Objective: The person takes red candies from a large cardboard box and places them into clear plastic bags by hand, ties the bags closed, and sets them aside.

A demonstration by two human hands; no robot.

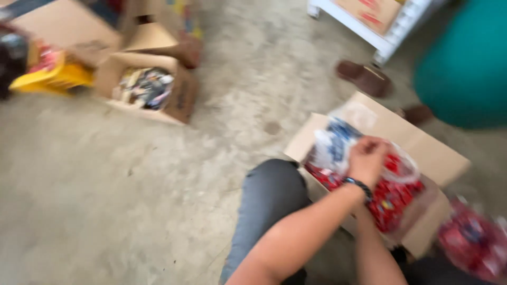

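1. Left hand (366, 158), black bead bracelet (360, 186) on the wrist, has its grip closed on the clear plastic bag (404, 166) at its top; the frame is blurred, so finger detail is unclear.
2. Right hand is hidden behind the left forearm; I cannot tell its grip.
3. The bag is thin, glossy and crinkled, full of small red wrapped packets (393, 198), and sits inside an open cardboard box (438, 155) on the concrete floor (105, 200).
4. Risk: the thin film could tear or slip under load and spill packets; the soft box flaps may snag the bag.
5. Nearby: a second red-filled bag (472, 240) at the right, another open carton (150, 87) well apart at the left.
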